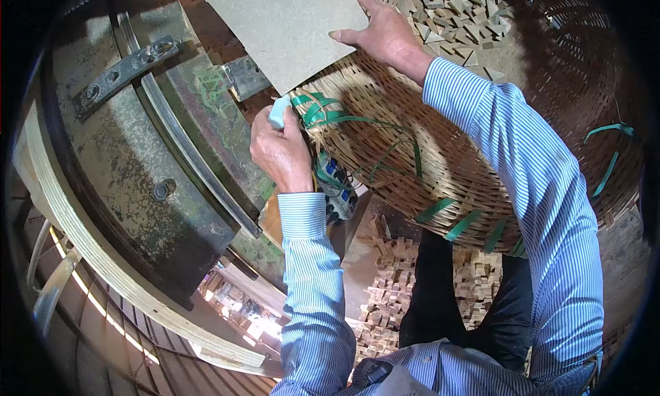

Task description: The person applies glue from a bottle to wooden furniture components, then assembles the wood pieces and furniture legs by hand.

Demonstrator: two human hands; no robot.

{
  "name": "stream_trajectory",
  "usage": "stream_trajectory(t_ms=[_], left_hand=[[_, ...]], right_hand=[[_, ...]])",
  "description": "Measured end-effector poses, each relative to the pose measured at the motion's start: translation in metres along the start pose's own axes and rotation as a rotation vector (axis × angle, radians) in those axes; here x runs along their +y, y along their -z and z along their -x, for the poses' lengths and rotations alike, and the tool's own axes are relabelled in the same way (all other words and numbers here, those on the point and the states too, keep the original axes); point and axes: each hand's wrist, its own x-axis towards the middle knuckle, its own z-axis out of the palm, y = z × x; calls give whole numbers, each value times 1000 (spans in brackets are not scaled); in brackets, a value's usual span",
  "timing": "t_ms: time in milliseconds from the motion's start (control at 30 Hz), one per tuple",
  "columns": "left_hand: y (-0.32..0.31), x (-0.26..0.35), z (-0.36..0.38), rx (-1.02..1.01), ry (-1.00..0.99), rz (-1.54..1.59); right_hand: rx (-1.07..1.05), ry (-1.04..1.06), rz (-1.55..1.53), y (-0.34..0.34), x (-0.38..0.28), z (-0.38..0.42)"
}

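Note:
My right hand [393, 37] grips the right corner of a flat, pale grey-beige sheet [285, 28], with the thumb along its near edge and some fingers hidden by the sheet. Near the sheet's lowest corner, my left hand [280, 152] is closed around a small light-blue block [280, 112] whose exact kind I cannot make out. Close to the right of that hand is the rim of a large woven basket [440, 162], wrapped with green strapping [320, 111]. The sheet partly overlaps the basket's far side.
A heavy metal machine [137, 210] with a curved rail and a bolted bar [127, 76] stands on the left. Small angular wood pieces [454, 21] lie in the basket, and many small blocks [392, 286] cover the floor around my legs [433, 293].

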Motion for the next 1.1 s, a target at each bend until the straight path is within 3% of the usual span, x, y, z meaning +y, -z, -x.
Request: stream_trajectory(t_ms=[933, 1100], left_hand=[[0, 0, 2, -26, 52, 9], [5, -2, 4, -51, 69, -11]], right_hand=[[61, 31, 51, -2, 3, -1], [-8, -57, -10, -1, -2, 0]])
